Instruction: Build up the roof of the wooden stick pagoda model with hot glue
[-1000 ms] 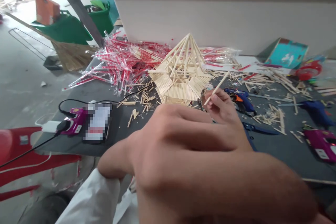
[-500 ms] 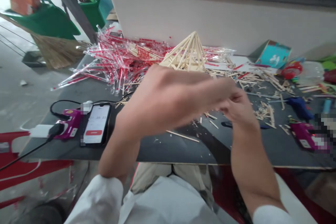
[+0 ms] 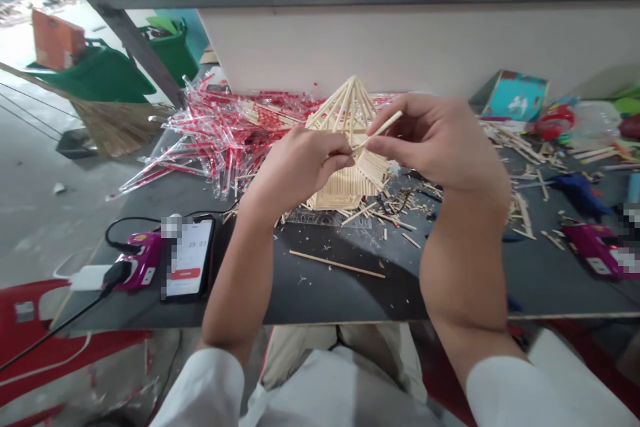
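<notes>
A thin wooden stick point(image 3: 391, 121) slants up to the right in front of a small model house point(image 3: 345, 181) built of wooden sticks. My right hand point(image 3: 443, 143) pinches it between thumb and fingertips. At the stick's lower end, my left hand point(image 3: 300, 170) is closed with thumb against forefinger, gripping it there. The house has a pointed open frame of sticks point(image 3: 353, 97) on top and a skirt of sticks laid side by side below. Both hands partly hide it; whether they touch it I cannot tell. One longer stick point(image 3: 337, 263) lies on the dark table nearer me.
Red-and-clear plastic wrappers point(image 3: 215, 127) are heaped at the back left. A phone point(image 3: 187, 259) and a purple power strip point(image 3: 137, 260) with cables lie front left. Stick scraps and a clear ruler point(image 3: 325, 218) surround the house. A blue glue gun point(image 3: 580, 192) is at right.
My hands have moved apart and away from me, up to the model house. The stick between them now shows clearly. The view has shifted slightly.
</notes>
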`<state>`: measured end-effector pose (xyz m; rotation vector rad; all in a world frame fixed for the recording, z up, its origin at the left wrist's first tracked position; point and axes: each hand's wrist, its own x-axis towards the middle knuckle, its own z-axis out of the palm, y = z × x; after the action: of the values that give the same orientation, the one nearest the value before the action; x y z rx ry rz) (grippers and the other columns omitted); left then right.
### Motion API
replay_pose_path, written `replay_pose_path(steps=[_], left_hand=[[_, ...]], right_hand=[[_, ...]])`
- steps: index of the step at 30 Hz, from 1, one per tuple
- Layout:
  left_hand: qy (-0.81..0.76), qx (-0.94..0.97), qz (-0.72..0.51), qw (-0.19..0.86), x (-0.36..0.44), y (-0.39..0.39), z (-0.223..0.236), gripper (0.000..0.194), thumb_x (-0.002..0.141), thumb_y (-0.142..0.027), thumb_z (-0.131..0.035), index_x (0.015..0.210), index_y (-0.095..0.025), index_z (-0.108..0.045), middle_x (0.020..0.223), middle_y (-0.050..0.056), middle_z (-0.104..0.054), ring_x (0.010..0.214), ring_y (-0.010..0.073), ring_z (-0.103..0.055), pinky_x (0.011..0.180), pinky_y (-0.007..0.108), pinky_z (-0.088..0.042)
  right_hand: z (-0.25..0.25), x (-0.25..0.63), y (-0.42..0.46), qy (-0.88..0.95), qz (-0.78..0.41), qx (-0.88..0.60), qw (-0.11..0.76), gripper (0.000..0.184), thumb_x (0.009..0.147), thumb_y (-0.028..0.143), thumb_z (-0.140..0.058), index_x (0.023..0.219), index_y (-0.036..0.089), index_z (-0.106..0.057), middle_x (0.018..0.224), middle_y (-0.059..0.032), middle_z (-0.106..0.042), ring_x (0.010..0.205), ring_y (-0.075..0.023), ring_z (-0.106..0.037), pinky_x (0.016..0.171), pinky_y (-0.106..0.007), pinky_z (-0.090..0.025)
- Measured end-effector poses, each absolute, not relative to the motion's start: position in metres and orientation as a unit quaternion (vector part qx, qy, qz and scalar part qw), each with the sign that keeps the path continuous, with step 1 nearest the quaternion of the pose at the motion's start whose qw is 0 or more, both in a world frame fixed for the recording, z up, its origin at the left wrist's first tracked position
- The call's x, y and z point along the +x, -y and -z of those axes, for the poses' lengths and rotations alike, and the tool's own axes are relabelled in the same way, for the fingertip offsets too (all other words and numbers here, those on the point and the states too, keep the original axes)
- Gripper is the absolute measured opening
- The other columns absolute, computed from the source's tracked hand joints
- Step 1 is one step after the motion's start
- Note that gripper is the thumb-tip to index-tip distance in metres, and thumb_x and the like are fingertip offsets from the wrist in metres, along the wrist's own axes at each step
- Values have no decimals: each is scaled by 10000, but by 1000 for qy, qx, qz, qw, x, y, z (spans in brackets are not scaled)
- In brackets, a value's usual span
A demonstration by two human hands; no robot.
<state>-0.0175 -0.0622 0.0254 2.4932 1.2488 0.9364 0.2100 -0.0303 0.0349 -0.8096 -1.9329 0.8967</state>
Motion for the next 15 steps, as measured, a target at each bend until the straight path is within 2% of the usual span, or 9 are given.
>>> replay_pose_path(steps=[3,6,9,15], left_hand=[[-456,815,-329,141,-15,56,-20,123,914,-211,-704,824,-183,-784,690,-11,-732,613,119,-626,639,270,-431],[-497,766,-355,201,-13,55,-17,147,894,-235,-721,776,-167,-777,548,-23,-664,505,115,-600,576,269,-430],[-534,736,-336,245,-8,58,-18,205,905,-304,-710,770,-167,-781,499,-19,-644,477,121,-610,583,268,-463],[-602,710,-304,203,7,64,-20,266,932,-340,-645,776,-174,-783,510,8,-662,521,156,-625,650,306,-494]], right_hand=[[-28,198,25,757,-353,-326,442,127,866,173,-830,909,157,-712,797,18,-605,698,-78,-583,624,-231,-479],[-20,190,23,751,-271,-370,474,111,886,172,-791,970,173,-719,861,-4,-665,744,-105,-624,685,-258,-513],[-17,188,26,757,-194,-411,470,65,903,205,-748,961,186,-724,892,-24,-702,717,-123,-614,695,-292,-515],[-16,194,31,768,-135,-443,442,13,891,199,-700,900,193,-707,804,-25,-690,675,-145,-581,709,-340,-488]])
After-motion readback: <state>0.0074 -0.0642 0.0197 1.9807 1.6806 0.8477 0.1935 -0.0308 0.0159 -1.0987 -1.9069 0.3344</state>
